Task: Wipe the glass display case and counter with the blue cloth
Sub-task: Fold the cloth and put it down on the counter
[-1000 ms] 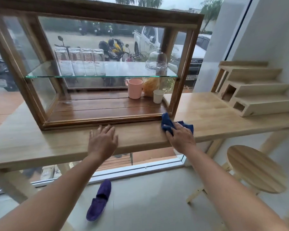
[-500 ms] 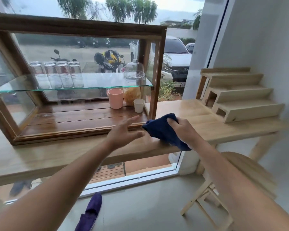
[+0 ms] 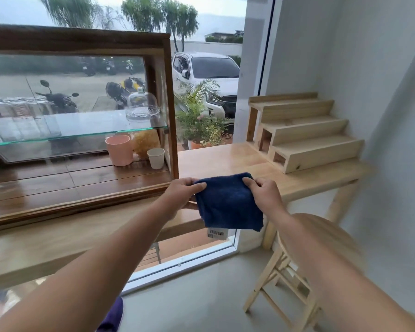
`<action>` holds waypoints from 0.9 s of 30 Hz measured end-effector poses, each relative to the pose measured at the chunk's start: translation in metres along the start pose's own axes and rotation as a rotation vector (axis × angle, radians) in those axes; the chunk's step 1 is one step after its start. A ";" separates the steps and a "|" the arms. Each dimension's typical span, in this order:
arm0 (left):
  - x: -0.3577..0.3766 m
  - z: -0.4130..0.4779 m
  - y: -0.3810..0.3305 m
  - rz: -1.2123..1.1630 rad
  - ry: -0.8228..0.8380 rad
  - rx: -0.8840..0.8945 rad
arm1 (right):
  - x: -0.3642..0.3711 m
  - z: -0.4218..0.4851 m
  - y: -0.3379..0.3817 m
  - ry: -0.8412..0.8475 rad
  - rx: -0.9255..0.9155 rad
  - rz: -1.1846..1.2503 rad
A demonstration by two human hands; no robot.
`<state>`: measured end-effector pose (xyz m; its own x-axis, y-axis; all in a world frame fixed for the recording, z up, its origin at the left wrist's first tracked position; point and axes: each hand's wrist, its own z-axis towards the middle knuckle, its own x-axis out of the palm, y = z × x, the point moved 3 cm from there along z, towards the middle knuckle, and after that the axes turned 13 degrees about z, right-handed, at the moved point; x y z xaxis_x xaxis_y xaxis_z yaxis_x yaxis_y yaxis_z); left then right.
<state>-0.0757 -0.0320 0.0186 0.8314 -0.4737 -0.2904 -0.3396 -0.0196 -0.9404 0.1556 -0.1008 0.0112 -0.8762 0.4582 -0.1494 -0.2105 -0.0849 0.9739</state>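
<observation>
Pinching blue cloth [image 3: 229,202] by its top corners, left hand [image 3: 181,194] and right hand [image 3: 265,196] hold it above counter [image 3: 225,159] front edge, beside display case [image 3: 77,130] right corner. Stool [image 3: 321,238] under right forearm; jars on case's glass shelf blurred.

**Room and surroundings: window-side corner**

We note a large floor-level window [image 3: 201,255] with a white frame running behind the work area. Through it we see a white pickup truck [image 3: 209,77], parked motorcycles [image 3: 120,89], potted plants [image 3: 199,125], trees and an overcast sky; the light is soft daylight. The right wall [image 3: 369,68] is plain and pale grey-white. The floor [image 3: 197,295] is smooth grey. A stepped wooden riser [image 3: 304,133] of light wood stands against the right wall. A round-topped wooden stool [image 3: 297,267] stands on the floor at right. A purple slipper [image 3: 113,317] lies at the bottom edge.
</observation>
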 end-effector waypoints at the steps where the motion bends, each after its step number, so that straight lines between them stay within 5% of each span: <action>1: 0.007 0.005 -0.001 -0.004 -0.026 -0.008 | -0.002 0.006 -0.009 -0.016 0.019 0.017; 8: 0.031 0.050 -0.001 0.015 -0.348 -0.042 | 0.008 0.059 -0.039 -0.086 0.009 -0.098; 13: 0.032 0.079 0.003 0.413 -0.526 -0.006 | 0.027 0.094 -0.047 -0.041 -0.073 -0.345; 27: 0.046 0.118 0.008 1.033 -0.512 -0.053 | 0.051 0.135 -0.055 0.084 -0.303 -0.740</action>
<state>0.0112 0.0498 -0.0229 0.2227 0.1268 -0.9666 -0.9701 0.1267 -0.2069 0.1807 0.0465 -0.0265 -0.4908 0.4229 -0.7618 -0.8472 -0.0274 0.5306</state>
